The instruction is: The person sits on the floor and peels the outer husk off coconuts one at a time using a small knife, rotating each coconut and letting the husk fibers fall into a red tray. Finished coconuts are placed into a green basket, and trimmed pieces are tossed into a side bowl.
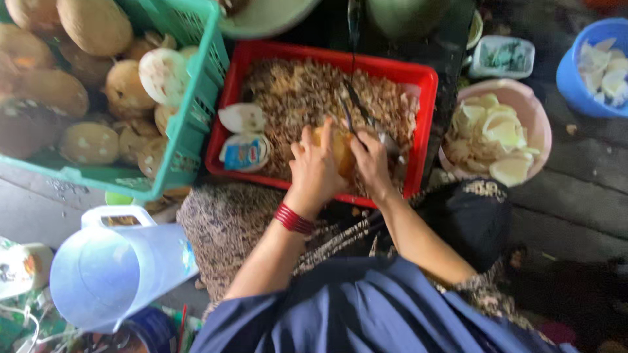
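My left hand (314, 167) grips a brown-yellow piece of coconut (340, 149) over the red crate (418, 82), which is full of brown husk shavings. My right hand (373, 163) is shut on a knife (356, 108) whose dark blade points away from me and lies against the coconut piece. Red bangles circle my left wrist. A white coconut piece (241, 117) and a small tin can (245, 152) lie at the crate's left side.
A green crate (196, 111) of husked coconuts stands at the left. A pink bowl (533, 111) of white coconut pieces sits at the right, a blue bucket (575, 78) beyond it. A clear plastic jug (111, 268) is at lower left.
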